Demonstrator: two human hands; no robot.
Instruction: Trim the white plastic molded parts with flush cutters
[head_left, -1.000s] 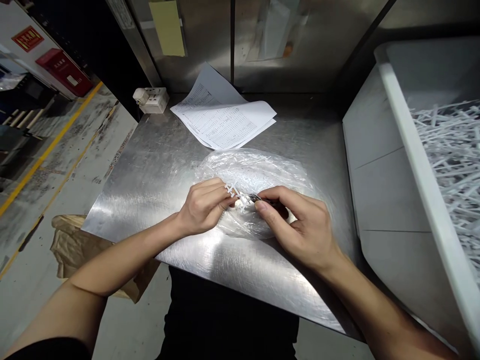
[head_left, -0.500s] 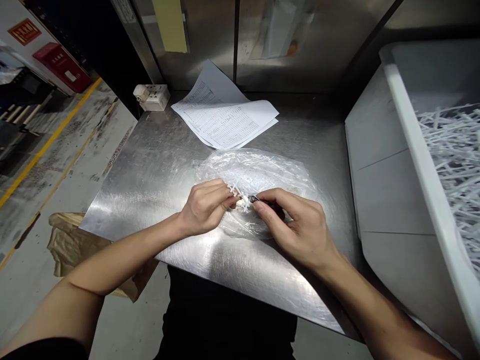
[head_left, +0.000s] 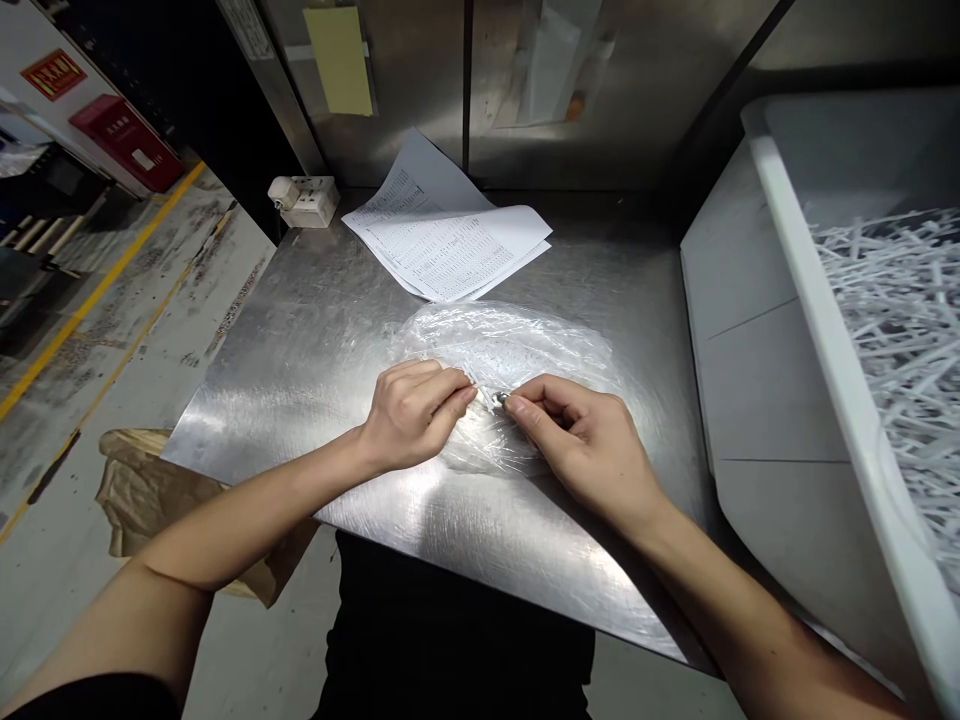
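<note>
My left hand (head_left: 416,412) is closed, its thumb and forefinger pinching a small white plastic piece (head_left: 486,393) with thin branches. Facing it, my right hand (head_left: 589,440) pinches a small dark metallic object (head_left: 501,399) that touches or nearly touches the white piece. What exactly this dark object is cannot be made out. Both hands are just above a clear plastic bag (head_left: 517,340), which lies crumpled on the metal table (head_left: 300,350) with small pale contents showing through.
Printed papers (head_left: 457,240) lie behind the bag. A white socket block (head_left: 309,202) sits at the table's back left corner. On the right a large grey bin (head_left: 772,380) holds many white plastic pieces (head_left: 892,350). Brown paper (head_left: 150,490) is below the left edge.
The white piece now shows less between my hands, and my left fingertips are pinched closer around it. My right hand has shifted slightly left. The view has moved a little.
</note>
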